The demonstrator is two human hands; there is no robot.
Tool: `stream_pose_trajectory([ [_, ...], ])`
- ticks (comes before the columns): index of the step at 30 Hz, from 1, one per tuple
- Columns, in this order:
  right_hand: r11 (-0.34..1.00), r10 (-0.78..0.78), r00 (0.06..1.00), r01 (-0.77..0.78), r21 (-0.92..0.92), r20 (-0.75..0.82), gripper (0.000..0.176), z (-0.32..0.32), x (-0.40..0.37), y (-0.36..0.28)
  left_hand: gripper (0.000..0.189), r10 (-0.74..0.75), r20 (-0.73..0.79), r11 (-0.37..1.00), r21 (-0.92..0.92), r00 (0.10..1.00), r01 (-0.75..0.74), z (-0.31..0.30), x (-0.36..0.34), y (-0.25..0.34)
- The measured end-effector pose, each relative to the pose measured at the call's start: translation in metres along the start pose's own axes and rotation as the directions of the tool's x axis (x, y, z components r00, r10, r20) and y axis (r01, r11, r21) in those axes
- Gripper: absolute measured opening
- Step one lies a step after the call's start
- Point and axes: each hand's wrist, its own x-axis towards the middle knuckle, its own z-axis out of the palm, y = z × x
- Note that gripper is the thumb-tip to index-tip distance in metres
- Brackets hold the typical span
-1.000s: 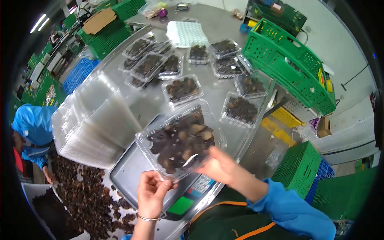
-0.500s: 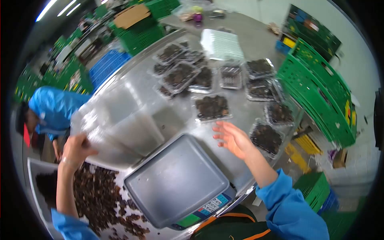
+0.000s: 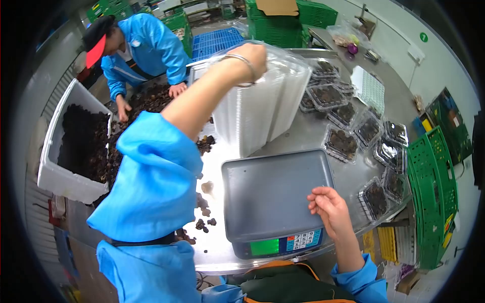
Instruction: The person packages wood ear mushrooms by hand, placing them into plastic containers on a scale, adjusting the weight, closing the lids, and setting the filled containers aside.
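My left hand (image 3: 251,61) is closed at the top of a tall stack of clear plastic trays (image 3: 262,108); its fingertips are hidden, so I cannot see what they grip. Over the right edge of the grey scale (image 3: 275,197) hovers my right hand (image 3: 328,207), fingers loosely bent and apart, holding nothing. The scale's pan is bare, and its display is lit green. Clear packs of dark pieces (image 3: 341,143) lie behind and to the right of the scale.
A co-worker in blue (image 3: 151,45) reaches into dark pieces (image 3: 151,98) at the back left. A white foam box (image 3: 76,187) stands at the left, a green crate (image 3: 429,197) at the right. A white-green stack (image 3: 369,88) lies behind the packs.
The view has swung left. My left hand has moved from the near left side of the tray stack to its top. My right hand has come back from the packs to the scale's right edge.
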Motion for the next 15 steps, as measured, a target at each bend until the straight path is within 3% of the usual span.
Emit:
stream_pose_trajectory([
  [1, 1.000, -0.004, 1.000, 0.004, -0.005, 0.014, 0.019, 0.005, -0.008, 0.004, 0.018, -0.004, -0.104, 0.999, 0.045, 0.995, 0.008, -0.009, -0.011, 0.012],
  [2, 0.999, -0.039, 0.999, 0.039, -0.009, -0.006, 0.021, 0.011, -0.016, 0.009, 0.016, 0.106, -0.250, 0.994, 0.007, 0.962, -0.108, -0.018, -0.023, 0.022],
  [3, 0.997, -0.075, 0.997, 0.075, -0.014, -0.025, 0.023, 0.015, -0.022, 0.012, 0.013, 0.205, -0.394, 0.974, -0.010, 0.896, -0.227, -0.022, -0.039, 0.033],
  [4, 0.988, -0.145, 0.987, 0.140, 0.069, 0.068, 0.037, 0.014, -0.028, 0.013, 0.009, 0.368, -0.538, 0.911, 0.042, 0.759, -0.411, -0.017, -0.059, 0.047],
  [5, 0.988, -0.147, 0.986, 0.142, 0.069, 0.078, 0.037, 0.030, -0.031, 0.007, 0.006, 0.352, -0.448, 0.908, -0.050, 0.822, -0.417, -0.023, -0.096, 0.082],
  [6, 0.924, -0.276, 0.960, 0.252, 0.287, 0.045, 0.043, 0.050, -0.036, -0.001, 0.005, 0.403, -0.528, 0.874, -0.020, 0.747, -0.486, -0.010, -0.125, 0.108],
  [7, 0.803, -0.390, 0.921, 0.347, 0.484, -0.013, 0.049, 0.064, -0.038, -0.003, 0.008, 0.436, -0.476, 0.859, -0.033, 0.764, -0.510, 0.004, -0.154, 0.132],
  [8, 0.774, -0.287, 0.949, 0.311, 0.552, -0.133, 0.055, 0.059, -0.034, 0.005, 0.010, 0.438, -0.428, 0.804, -0.207, 0.791, -0.557, 0.028, -0.179, 0.157],
  [9, 0.848, -0.211, 0.956, 0.283, 0.448, -0.203, 0.052, 0.054, -0.026, 0.006, 0.019, 0.494, -0.353, 0.777, -0.232, 0.795, -0.586, 0.051, -0.198, 0.168],
  [11, 0.886, -0.095, 0.935, 0.236, 0.400, -0.341, 0.039, 0.002, 0.000, 0.041, 0.037, 0.358, -0.526, 0.668, -0.433, 0.771, -0.605, 0.072, -0.201, 0.157],
  [12, 0.888, -0.108, 0.931, 0.249, 0.388, -0.350, 0.039, -0.009, -0.007, 0.046, 0.051, 0.265, -0.576, 0.744, -0.388, 0.773, -0.545, 0.069, -0.199, 0.137],
  [13, 0.960, -0.064, 0.918, 0.163, 0.226, -0.391, 0.037, -0.017, -0.014, 0.049, 0.066, 0.170, -0.629, 0.813, -0.346, 0.759, -0.468, 0.064, -0.193, 0.108],
  [14, 0.996, -0.024, 0.899, 0.058, 0.064, -0.438, 0.036, -0.022, -0.015, 0.049, 0.078, -0.042, -0.589, 0.893, -0.385, 0.807, -0.234, 0.070, -0.183, 0.085],
  [15, 0.997, -0.025, 0.896, 0.057, 0.059, -0.444, 0.036, -0.021, -0.016, 0.050, 0.090, -0.256, -0.533, 0.910, -0.415, 0.806, 0.015, 0.083, -0.173, 0.067],
])
